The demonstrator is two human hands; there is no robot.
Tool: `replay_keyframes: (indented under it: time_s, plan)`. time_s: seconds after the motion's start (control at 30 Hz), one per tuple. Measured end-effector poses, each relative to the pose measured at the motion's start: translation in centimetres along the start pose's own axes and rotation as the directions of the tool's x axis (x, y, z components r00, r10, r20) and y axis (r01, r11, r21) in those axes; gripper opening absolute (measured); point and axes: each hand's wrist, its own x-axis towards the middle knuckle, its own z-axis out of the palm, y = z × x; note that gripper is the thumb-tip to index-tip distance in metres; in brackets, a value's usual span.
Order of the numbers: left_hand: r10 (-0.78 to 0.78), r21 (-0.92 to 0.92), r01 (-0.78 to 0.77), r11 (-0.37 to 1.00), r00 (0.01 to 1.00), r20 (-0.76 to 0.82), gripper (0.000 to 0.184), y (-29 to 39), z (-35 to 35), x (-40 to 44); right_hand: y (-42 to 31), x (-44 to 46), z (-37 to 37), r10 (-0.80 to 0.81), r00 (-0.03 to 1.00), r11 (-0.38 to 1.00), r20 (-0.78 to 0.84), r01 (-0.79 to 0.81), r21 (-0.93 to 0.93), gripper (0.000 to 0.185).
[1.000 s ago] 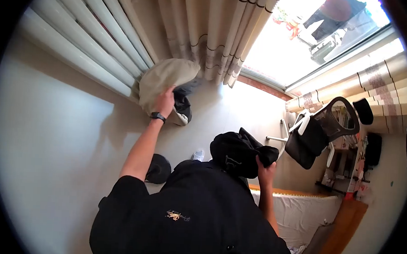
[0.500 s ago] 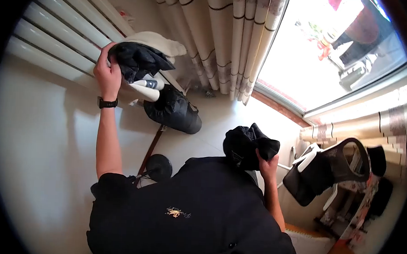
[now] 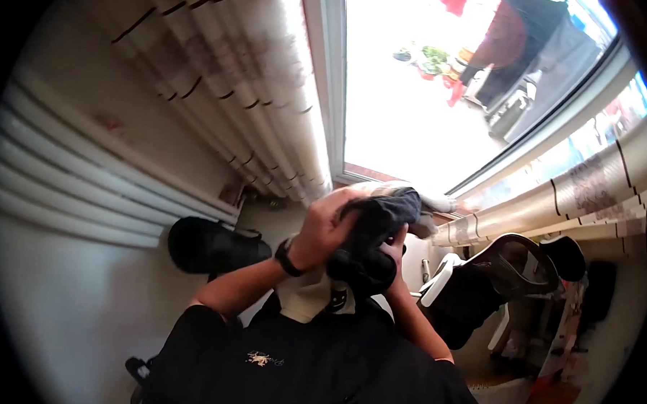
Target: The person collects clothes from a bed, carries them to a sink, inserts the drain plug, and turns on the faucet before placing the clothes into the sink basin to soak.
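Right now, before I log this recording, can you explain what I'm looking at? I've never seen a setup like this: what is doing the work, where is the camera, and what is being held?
There is no machine here: a person works with bare hands. Every picture comes from one camera worn on their head, looking forward and down past their black shirt.

The left hand, with a black wristwatch, and the right hand hold a bunched black cloth. Cream fabric hangs below it; whether the two are joined, I can't tell.

On the pale, smooth floor are a rounded black bag-like object, near a white ribbed radiator, and, to the right, a dark office chair with white armrests.
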Motion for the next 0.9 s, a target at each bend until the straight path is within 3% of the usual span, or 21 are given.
replay_keyframes:
  time_s: [0.03,0.1,0.2,0.3,0.37,0.43,0.53,0.57,0.6,0.67,0.7,0.73,0.8,0.9]
  plan:
    - [-0.03,-0.083,0.036,0.996,0.997,0.072,0.026,-0.4,0.8,1.5,0.9,0.0,-0.4,0.048,0.998,0.998,-0.05,-0.05,-0.031,0.03]
    - [-0.068,-0.229,0.118,0.966,0.974,0.218,0.031,-1.3,2.0,5.1,1.8,1.6,-2.5,-0.021,0.984,0.987,-0.178,-0.008,-0.159,0.039]
    - [0.072,-0.344,0.087,0.935,0.902,0.426,0.037,-3.1,2.6,9.5,1.0,4.7,-5.8,-0.119,0.949,0.958,-0.292,0.032,-0.286,0.055]
    - [0.058,-0.573,0.369,0.732,0.804,0.592,0.041,-5.7,2.7,13.7,2.5,7.0,-7.0,-0.046,0.881,0.993,-0.471,-0.013,-0.12,0.051]
    - [0.001,-0.624,0.551,0.555,0.749,0.662,0.044,-9.0,3.4,15.9,3.7,7.9,-7.9,0.133,0.893,0.982,-0.43,-0.059,0.182,0.045]
    - [-0.056,-0.651,0.671,0.355,0.71,0.702,0.045,-12.9,5.2,17.6,2.7,10.8,-9.0,0.027,0.924,0.999,-0.382,-0.011,0.044,0.032]
    - [-0.056,-0.728,0.665,0.17,0.744,0.666,0.041,-17.3,6.2,20.3,5.1,12.1,-10.5,0.111,0.889,0.989,-0.444,-0.054,0.14,0.027]
    - [-0.21,-0.697,0.672,0.249,0.74,0.639,0.042,-17.7,5.6,21.3,5.0,12.9,-10.9,0.146,0.867,0.951,-0.476,0.01,0.31,0.03]
    - [-0.285,-0.761,0.606,0.23,0.79,0.543,0.044,-15.5,5.0,22.6,6.4,12.7,-12.2,0.104,0.878,0.976,-0.467,-0.001,0.216,0.03]
    - [-0.338,-0.788,0.559,0.258,0.816,0.469,0.045,-16.5,3.2,24.0,7.8,13.1,-13.8,0.215,0.831,0.857,-0.513,0.091,0.506,0.028]
    - [-0.384,-0.807,0.518,0.284,0.833,0.399,0.045,-17.0,2.5,24.9,8.6,13.1,-15.2,0.206,0.832,0.905,-0.515,0.038,0.424,0.038]
    - [-0.432,-0.823,0.475,0.313,0.843,0.322,0.045,-17.7,1.8,25.7,9.0,13.6,-16.0,0.25,0.817,0.838,-0.519,0.086,0.539,0.035]
    - [-0.382,-0.764,0.333,0.553,0.916,0.122,0.041,-18.8,-1.0,27.5,8.9,15.1,-18.5,0.152,0.865,0.803,-0.477,0.173,0.57,0.03]
    - [-0.169,-0.39,0.166,0.906,0.985,0.028,0.031,-14.4,-1.6,28.5,10.9,16.2,-22.3,0.076,0.91,0.725,-0.407,0.229,0.649,0.025]
